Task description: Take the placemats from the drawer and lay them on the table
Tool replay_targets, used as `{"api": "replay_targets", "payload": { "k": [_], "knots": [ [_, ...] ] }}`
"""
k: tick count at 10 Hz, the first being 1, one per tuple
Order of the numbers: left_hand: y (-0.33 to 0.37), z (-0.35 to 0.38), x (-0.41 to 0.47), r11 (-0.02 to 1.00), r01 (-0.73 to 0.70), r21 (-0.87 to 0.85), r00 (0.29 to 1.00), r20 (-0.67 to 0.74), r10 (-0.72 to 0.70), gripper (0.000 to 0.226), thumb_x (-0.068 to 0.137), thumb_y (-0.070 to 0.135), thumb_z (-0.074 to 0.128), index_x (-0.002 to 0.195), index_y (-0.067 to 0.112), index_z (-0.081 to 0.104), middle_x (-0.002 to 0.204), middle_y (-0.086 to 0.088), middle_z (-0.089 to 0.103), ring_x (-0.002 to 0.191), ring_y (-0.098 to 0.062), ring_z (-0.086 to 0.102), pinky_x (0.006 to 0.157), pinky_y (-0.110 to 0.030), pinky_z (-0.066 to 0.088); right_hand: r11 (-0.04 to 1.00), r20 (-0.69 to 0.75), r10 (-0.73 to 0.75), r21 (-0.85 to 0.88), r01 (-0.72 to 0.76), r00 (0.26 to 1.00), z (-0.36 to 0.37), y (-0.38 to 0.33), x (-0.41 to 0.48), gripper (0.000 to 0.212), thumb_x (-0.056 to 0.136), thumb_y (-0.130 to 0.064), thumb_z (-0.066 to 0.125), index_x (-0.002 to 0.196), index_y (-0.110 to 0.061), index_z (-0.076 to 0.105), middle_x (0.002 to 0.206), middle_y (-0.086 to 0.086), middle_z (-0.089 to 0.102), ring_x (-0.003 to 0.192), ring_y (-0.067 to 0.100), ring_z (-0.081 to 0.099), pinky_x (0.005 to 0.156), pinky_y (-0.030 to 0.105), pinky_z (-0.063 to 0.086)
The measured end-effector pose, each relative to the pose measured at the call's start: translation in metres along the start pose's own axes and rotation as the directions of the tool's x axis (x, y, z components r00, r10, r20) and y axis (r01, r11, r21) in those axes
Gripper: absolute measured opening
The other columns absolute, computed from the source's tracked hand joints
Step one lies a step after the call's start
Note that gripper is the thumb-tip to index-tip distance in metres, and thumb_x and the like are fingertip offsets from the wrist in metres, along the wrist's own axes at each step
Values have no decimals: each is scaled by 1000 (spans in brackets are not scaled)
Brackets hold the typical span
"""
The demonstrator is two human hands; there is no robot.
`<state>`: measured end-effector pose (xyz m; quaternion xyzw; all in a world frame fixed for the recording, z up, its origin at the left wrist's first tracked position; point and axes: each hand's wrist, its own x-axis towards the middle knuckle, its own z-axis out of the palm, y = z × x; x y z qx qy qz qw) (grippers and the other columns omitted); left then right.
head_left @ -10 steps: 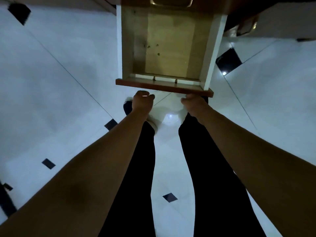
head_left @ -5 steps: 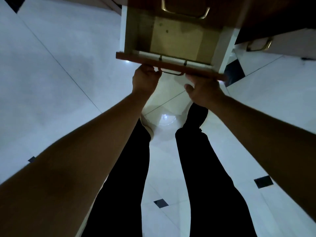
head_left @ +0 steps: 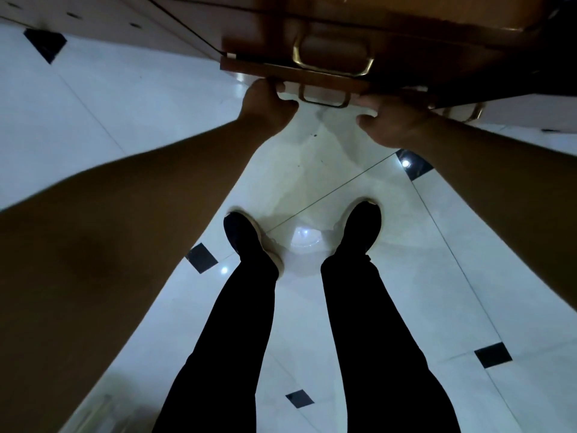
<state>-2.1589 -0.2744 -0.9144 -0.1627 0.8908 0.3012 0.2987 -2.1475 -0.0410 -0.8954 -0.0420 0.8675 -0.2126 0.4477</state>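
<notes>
Drawer (head_left: 265, 69) of reddish-brown wood, with a brass handle (head_left: 324, 97) on its front, sits almost flush with the cabinet (head_left: 406, 20) at the top of view, its inside hidden. Left hand (head_left: 268, 103) curls round the front's lower edge beside the handle. Right hand (head_left: 395, 121) touches the front on the handle's other side, and its grip cannot be told.

No text, label, brand, number or sign can be read anywhere; the drawer front (head_left: 281, 71), its brass handle (head_left: 324, 104) and the floor tiles (head_left: 125, 104) show plain, unmarked surfaces.
</notes>
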Motion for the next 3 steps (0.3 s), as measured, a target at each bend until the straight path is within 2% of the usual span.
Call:
{"api": "replay_targets", "payload": {
  "k": [1,2,3],
  "knots": [
    [1,4,-16,1000,-14,-8,1000,1,14,39,84,23,69,119,12,56,106,6,54,99,-8,48,76,-10,34,995,-37,90,49,-88,995,3,-3,-9,59,96,-43,49,148,-20,34,150,15,42,137,36,38,107,44,36],
    [7,-1,-52,999,-35,9,998,52,34,35,84,24,70,113,8,58,107,-4,64,98,-16,57,79,-17,37,979,-76,164,139,-152,984,1,-11,-36,55,94,-43,52,140,-14,45,141,15,52,131,32,47,103,37,38],
    [9,-20,-107,992,-115,44,992,60,112,24,83,18,71,101,5,62,99,-11,68,95,-24,64,77,-18,41,982,-77,182,70,-177,980,0,-25,-79,38,93,-44,50,116,-16,60,125,12,62,116,30,56,89,30,37]
  ]
}}
